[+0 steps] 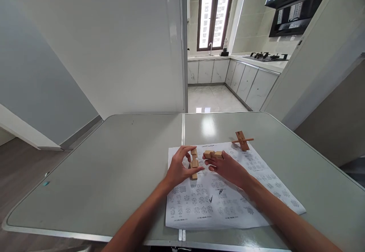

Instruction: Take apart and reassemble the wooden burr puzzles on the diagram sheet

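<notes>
My left hand [181, 167] has its thumb and index finger curved around several light notched wooden puzzle pieces [195, 163], which stand in a line over the printed sheet [199, 216]. Whether these pieces are joined is too small to tell. In my right hand [225, 166] a notched wooden stick [213, 154] lies crosswise, pinched by closed fingers just right of the other pieces. The two sets of wood are close together but apart. The sheet carries rows of small diagrams and lies under both hands.
A brown wooden plate with a thin rod through it [242, 141] sits at the sheet's far right edge. The grey-green folding table [114, 176] has a metal seam down its middle. A small teal scrap [46, 183] lies near its left edge. Beyond is a kitchen doorway.
</notes>
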Action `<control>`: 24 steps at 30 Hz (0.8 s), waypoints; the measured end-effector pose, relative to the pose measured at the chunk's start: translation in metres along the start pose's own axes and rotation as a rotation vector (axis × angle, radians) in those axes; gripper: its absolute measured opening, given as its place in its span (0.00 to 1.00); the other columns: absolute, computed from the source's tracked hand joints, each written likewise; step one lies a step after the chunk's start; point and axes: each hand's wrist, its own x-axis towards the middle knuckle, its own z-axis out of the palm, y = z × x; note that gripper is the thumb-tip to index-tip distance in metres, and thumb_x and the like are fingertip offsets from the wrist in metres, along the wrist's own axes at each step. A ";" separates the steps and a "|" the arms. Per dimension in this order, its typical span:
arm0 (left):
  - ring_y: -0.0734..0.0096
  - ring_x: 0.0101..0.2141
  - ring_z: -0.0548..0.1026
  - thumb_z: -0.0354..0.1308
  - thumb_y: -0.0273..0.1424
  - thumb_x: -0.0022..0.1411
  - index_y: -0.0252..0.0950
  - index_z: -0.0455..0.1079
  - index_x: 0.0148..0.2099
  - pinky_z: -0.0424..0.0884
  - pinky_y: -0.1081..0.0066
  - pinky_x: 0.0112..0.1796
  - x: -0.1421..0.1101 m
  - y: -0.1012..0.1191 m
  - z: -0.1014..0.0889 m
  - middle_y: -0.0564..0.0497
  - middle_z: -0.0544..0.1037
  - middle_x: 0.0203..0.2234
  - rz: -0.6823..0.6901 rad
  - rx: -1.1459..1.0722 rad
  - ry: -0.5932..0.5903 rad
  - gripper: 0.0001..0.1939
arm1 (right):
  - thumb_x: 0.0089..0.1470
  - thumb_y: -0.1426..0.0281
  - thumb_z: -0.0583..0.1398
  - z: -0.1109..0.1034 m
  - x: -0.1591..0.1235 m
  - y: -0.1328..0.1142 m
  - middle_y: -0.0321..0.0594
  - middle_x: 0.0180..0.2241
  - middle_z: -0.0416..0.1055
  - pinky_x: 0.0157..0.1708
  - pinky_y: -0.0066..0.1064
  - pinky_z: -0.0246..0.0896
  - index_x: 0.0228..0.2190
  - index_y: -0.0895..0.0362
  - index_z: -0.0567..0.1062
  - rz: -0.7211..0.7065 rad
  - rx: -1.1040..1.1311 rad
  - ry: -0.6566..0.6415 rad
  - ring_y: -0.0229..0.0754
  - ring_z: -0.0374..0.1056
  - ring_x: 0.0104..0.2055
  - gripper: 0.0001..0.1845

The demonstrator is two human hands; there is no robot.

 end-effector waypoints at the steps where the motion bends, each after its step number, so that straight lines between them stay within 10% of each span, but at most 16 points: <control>1: 0.70 0.34 0.73 0.74 0.46 0.55 0.46 0.70 0.62 0.74 0.63 0.45 0.000 0.000 0.000 0.48 0.75 0.49 0.017 0.011 -0.007 0.35 | 0.64 0.46 0.58 0.000 0.000 0.000 0.48 0.56 0.74 0.47 0.39 0.62 0.51 0.51 0.81 0.004 0.001 -0.005 0.50 0.68 0.51 0.27; 14: 0.66 0.36 0.73 0.75 0.48 0.53 0.44 0.66 0.59 0.73 0.63 0.44 -0.004 0.000 0.005 0.49 0.75 0.47 0.037 0.087 0.022 0.37 | 0.62 0.46 0.62 0.002 0.002 -0.003 0.47 0.47 0.74 0.45 0.36 0.61 0.55 0.52 0.79 0.005 0.088 -0.039 0.47 0.66 0.45 0.29; 24: 0.65 0.38 0.74 0.74 0.45 0.55 0.44 0.65 0.59 0.73 0.62 0.45 -0.004 -0.005 0.004 0.49 0.74 0.44 0.023 0.082 0.034 0.34 | 0.57 0.34 0.56 0.015 -0.001 -0.014 0.42 0.35 0.68 0.34 0.37 0.58 0.40 0.53 0.80 0.011 0.086 -0.026 0.42 0.58 0.30 0.37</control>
